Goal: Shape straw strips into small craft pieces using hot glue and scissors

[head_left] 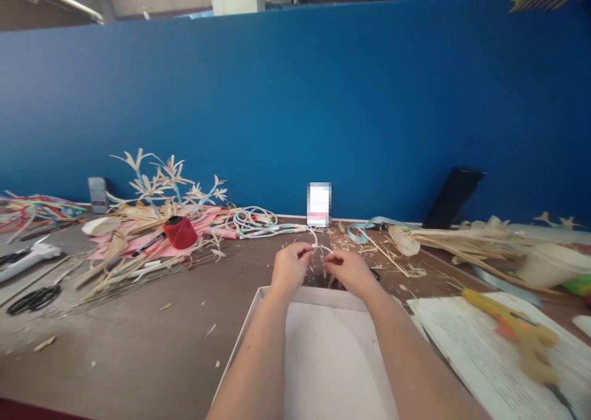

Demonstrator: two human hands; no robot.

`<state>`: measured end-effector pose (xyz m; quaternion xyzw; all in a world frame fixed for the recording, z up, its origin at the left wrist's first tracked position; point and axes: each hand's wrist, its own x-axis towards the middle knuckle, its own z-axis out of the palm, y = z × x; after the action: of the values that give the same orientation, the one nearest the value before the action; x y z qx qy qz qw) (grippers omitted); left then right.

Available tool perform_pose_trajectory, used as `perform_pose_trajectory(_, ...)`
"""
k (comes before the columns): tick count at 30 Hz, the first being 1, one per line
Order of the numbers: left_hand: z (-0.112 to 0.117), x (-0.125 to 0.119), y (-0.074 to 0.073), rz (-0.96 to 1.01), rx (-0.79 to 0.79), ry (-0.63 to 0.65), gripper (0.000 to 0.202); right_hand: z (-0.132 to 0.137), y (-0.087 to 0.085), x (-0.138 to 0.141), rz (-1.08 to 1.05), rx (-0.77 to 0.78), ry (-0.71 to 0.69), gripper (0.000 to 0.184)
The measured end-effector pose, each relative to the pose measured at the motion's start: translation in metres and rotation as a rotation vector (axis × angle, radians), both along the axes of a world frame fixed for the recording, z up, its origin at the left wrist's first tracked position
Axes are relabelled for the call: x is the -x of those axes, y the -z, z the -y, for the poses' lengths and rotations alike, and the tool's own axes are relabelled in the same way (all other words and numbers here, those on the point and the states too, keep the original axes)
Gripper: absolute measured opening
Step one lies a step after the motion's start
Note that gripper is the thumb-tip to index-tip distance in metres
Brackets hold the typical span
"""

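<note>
Head view: The left hand (292, 266) and right hand (348, 269) are raised just beyond the far rim of the box (323, 298), tips facing each other. On each hand, thumb and forefinger are together, apparently clamped on a thin pale strand (316, 238). The strand lies at and between the two sets of fingers, with a part curving up beyond the left fingertips; its exact contact points are too small to confirm. The opposed grip probably keeps the short span steady and within sight.

Directly beyond the fingers, a phone (319, 203) stands upright near the blue partition (277, 106), presumably so that its screen faces the person. The box sits nearer the body, beneath the forearms, perhaps as a tray. Right of the fingers and nearer the body, a glue gun (521, 334) lies on printed paper (438, 321), likely to shield the worktop (161, 346). Left of the fingers, a red spool (180, 233) and scissors (34, 300) lie well apart, likely placed for reach.
</note>
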<state>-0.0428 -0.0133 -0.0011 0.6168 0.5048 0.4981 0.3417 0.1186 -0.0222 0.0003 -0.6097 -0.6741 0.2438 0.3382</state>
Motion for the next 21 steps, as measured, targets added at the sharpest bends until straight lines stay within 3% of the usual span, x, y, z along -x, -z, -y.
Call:
perform_pose_trajectory(3,0.001,0.001,-0.003,0.023,0.050,-0.027,0.019,0.000,-0.009,-0.003,-0.150,-0.112,0.125,0.020)
perform_pose_trajectory(8,-0.001,-0.001,0.001,0.108,0.102,0.010,0.022,0.005,-0.020,-0.003,-0.329,-0.153,0.276,0.031)
perform_pose_trajectory(14,-0.004,-0.005,0.009,0.184,0.140,0.052,0.021,0.011,-0.028,0.002,-0.408,-0.244,0.294,0.033)
perform_pose_trajectory(21,-0.001,-0.006,0.004,0.228,0.160,0.091,0.021,0.013,-0.031,0.006,-0.520,-0.262,0.255,0.033)
